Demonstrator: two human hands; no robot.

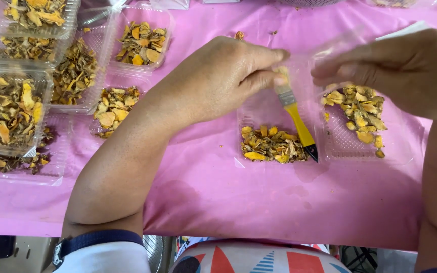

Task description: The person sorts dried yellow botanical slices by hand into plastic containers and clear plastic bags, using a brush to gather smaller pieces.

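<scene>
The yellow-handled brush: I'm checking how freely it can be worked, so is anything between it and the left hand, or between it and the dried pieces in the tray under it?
Nothing visible. The left hand pinches the brush directly at its bristle end; the handle slants down, its dark tip at the dried pieces in the clear tray.

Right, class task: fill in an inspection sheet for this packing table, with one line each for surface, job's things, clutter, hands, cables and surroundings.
Surface: pink cloth, faintly stained, a few crumbs.
Job's things: yellow-handled brush; open clear tray with dried yellow slices in both halves.
Clutter: filled trays stacked at left; one loose slice on the cloth.
Hands: left hand pinches the brush near its bristle end, handle pointing down; right hand touches the tray's raised edge, grip unclear.
Cables: nothing seen.
Surroundings: patterned cloth at the near edge; more containers at the far edge.
</scene>
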